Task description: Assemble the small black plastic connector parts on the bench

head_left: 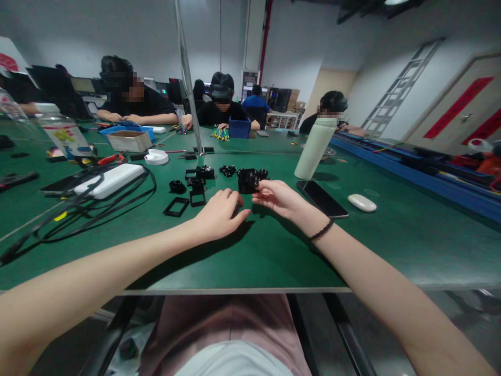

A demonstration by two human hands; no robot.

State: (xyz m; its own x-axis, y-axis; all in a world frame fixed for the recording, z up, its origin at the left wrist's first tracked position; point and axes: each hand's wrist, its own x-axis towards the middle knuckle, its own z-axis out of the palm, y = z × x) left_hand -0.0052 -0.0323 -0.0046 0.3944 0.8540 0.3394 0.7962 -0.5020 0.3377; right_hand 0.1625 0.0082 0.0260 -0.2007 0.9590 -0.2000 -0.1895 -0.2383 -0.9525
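Note:
My right hand [278,200] pinches the near side of a black plastic assembly [250,179] that sits on the green table [274,250]. A black band circles that wrist. My left hand [219,214] rests on the table just left of it, fingers curled down on the mat, with nothing visible in them. Several small black plastic parts lie beyond my left hand: a ring-like piece [177,186], a square frame [176,207], another frame [198,197] and blocks [200,173].
A black phone [321,199], a white oval case [362,202] and a pale bottle [315,148] lie to the right. A white power bank [109,180] with black cables is at left. Other people work across the table. A metal pole [190,78] rises mid-table.

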